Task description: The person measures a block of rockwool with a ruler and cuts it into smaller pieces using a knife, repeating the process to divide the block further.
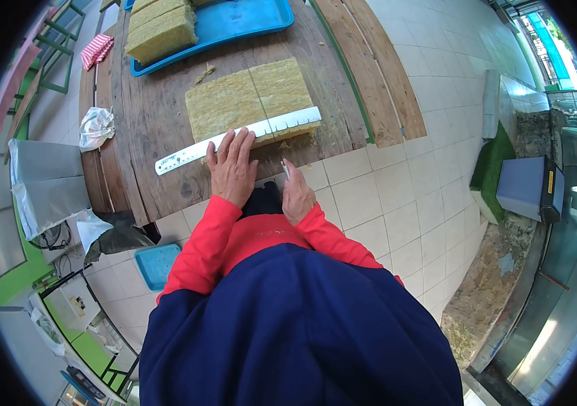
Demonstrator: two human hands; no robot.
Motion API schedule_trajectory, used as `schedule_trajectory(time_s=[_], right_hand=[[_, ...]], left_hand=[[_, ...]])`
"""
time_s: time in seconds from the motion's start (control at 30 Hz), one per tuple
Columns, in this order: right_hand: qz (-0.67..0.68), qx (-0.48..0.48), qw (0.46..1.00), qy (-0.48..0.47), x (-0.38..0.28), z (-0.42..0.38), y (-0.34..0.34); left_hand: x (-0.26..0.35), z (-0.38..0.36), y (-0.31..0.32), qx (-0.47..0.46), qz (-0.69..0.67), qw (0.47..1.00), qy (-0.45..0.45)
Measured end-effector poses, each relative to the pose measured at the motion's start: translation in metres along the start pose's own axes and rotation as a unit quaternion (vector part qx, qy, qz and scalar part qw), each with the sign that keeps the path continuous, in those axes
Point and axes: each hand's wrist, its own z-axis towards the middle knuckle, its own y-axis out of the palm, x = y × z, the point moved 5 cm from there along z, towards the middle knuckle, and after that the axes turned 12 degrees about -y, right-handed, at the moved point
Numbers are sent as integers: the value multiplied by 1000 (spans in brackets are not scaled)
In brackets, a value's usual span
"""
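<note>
left hand point(233, 168) flat on ruler point(271, 127) atop yellowish slab point(231, 101); right hand point(298, 196) grasping slim tool point(285, 169)

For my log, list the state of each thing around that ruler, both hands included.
Slab: flat, crossed by a dark line, depth unclear
Ruler: laid across slab, one end past its edge
Left hand: spread on ruler
Thin tool: held, apart from slab
Right hand: closed on tool
Table tray: upright, part filled with blocks
Striped cloth: bunched
White bag: crumpled
</note>
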Motion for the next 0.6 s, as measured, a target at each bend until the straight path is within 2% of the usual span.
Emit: schedule_trajectory(time_s=[0.6], right_hand=[[-22,-51,998,43,3,13,24]], left_hand=[[-3,-1,3,-6,12,1000,8]])
